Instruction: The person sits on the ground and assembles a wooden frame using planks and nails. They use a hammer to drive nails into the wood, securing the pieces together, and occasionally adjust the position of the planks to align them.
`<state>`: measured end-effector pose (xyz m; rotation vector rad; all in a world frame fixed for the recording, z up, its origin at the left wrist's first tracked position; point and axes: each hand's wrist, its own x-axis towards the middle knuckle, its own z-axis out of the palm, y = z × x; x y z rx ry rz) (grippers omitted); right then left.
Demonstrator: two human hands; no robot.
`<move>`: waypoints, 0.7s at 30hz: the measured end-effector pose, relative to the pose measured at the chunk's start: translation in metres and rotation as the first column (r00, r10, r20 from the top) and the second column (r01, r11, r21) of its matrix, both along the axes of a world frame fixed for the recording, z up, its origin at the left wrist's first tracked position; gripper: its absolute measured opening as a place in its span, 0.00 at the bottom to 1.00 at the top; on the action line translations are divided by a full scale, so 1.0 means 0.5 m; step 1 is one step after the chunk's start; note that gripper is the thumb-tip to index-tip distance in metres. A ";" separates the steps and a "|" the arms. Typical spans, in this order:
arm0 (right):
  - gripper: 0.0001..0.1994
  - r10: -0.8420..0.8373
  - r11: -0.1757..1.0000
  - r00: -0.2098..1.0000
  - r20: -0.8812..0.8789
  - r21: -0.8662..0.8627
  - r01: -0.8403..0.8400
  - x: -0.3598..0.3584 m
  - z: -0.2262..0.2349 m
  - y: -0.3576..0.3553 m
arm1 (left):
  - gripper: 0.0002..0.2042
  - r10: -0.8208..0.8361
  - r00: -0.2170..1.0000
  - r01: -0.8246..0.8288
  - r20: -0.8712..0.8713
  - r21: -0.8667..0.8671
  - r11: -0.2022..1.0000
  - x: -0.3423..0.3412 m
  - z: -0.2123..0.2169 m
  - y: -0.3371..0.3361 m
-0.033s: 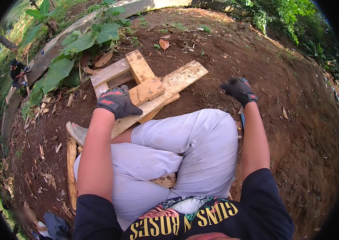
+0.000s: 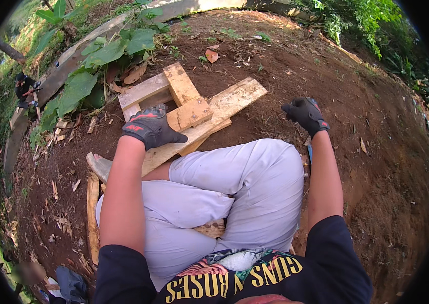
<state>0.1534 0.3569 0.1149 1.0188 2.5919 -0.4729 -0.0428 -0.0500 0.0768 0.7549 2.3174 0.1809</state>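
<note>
A small rectangular frame of short wooden boards (image 2: pixel 181 85) lies partly on a long pale plank (image 2: pixel 237 101), which slants from my foot toward the far right. My left hand (image 2: pixel 151 127), in a dark glove with red marks, grips the frame's near left part; its thumb stretches out over the plank and its fingertips are hidden. Off to the right, above the soil, my gloved right hand (image 2: pixel 303 114) is closed. Whatever it holds, if anything, cannot be made out. A small blue object (image 2: pixel 309 153) shows beside my right wrist, partly hidden by the arm.
My bent legs in pale trousers (image 2: pixel 255 177) lie close below the plank. Another piece of wood (image 2: pixel 92 218) rests by my left leg. Large-leaved plants (image 2: pixel 77 91) grow at the far left near a low concrete edge (image 2: pixel 57 73). Another person (image 2: pixel 24 91) sits beyond.
The whole view has shifted slightly, so things appear a little farther right. My left thumb reaches slightly farther over the plank. The right hand stays closed.
</note>
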 end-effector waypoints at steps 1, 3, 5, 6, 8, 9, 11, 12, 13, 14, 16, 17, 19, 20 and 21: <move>0.26 -0.013 0.998 0.997 -0.077 -0.064 0.008 -0.013 0.012 -0.032 | 0.56 0.044 0.999 -0.043 -0.015 0.060 0.997 -0.006 0.002 -0.007; 0.24 0.020 0.988 0.982 -0.189 -0.146 -0.048 -0.041 0.023 -0.076 | 0.46 0.095 0.991 -0.058 -0.097 0.330 0.942 -0.024 0.007 -0.012; 0.24 0.114 0.966 0.947 -0.301 -0.190 -0.177 -0.104 0.022 -0.153 | 0.38 0.186 0.982 -0.139 -0.033 0.543 0.828 -0.049 0.007 -0.018; 0.23 0.165 0.946 0.918 -0.360 -0.204 -0.250 -0.141 0.021 -0.193 | 0.35 0.232 0.969 -0.233 0.082 0.615 0.753 -0.059 0.005 -0.024; 0.23 0.235 0.891 0.900 -0.367 -0.288 -0.350 -0.200 0.012 -0.242 | 0.31 0.264 0.927 -0.375 0.266 0.674 0.637 -0.059 -0.001 -0.024; 0.23 0.268 0.856 0.888 -0.374 -0.330 -0.397 -0.227 0.002 -0.264 | 0.30 0.262 0.906 -0.422 0.332 0.669 0.612 -0.050 -0.005 -0.016; 0.22 0.340 0.828 0.888 -0.308 -0.350 -0.438 -0.287 -0.017 -0.307 | 0.31 0.248 0.908 -0.418 0.338 0.692 0.589 -0.036 -0.014 0.003; 0.21 0.371 0.816 0.888 -0.273 -0.361 -0.452 -0.306 -0.027 -0.327 | 0.31 0.254 0.925 -0.380 0.283 0.677 0.630 -0.028 -0.018 0.012; 0.21 0.407 0.797 0.868 -0.285 -0.354 -0.490 -0.327 -0.037 -0.346 | 0.32 0.254 0.943 -0.332 0.214 0.660 0.674 -0.030 -0.019 0.018; 0.21 0.467 0.784 0.828 -0.311 -0.288 -0.550 -0.333 -0.051 -0.349 | 0.32 0.248 0.958 -0.283 0.146 0.638 0.716 -0.034 -0.019 0.023; 0.22 0.581 0.739 0.738 -0.342 -0.158 -0.655 -0.330 -0.077 -0.362 | 0.32 0.275 0.944 -0.325 0.180 0.627 0.708 -0.039 -0.028 0.020; 0.22 0.605 0.715 0.722 -0.336 -0.169 -0.678 -0.332 -0.078 -0.362 | 0.31 0.278 0.940 -0.339 0.197 0.634 0.695 -0.040 -0.037 0.015; 0.22 0.509 0.757 0.800 -0.317 -0.277 -0.592 -0.325 -0.051 -0.357 | 0.30 0.280 0.925 -0.379 0.256 0.603 0.702 -0.038 -0.029 0.014; 0.22 0.464 0.773 0.831 -0.306 -0.318 -0.549 -0.325 -0.037 -0.350 | 0.30 0.266 0.932 -0.362 0.246 0.606 0.708 -0.036 -0.033 0.022; 0.22 0.427 0.766 0.838 -0.340 -0.357 -0.535 -0.325 -0.041 -0.335 | 0.30 0.251 0.939 -0.344 0.236 0.610 0.714 -0.033 -0.038 0.032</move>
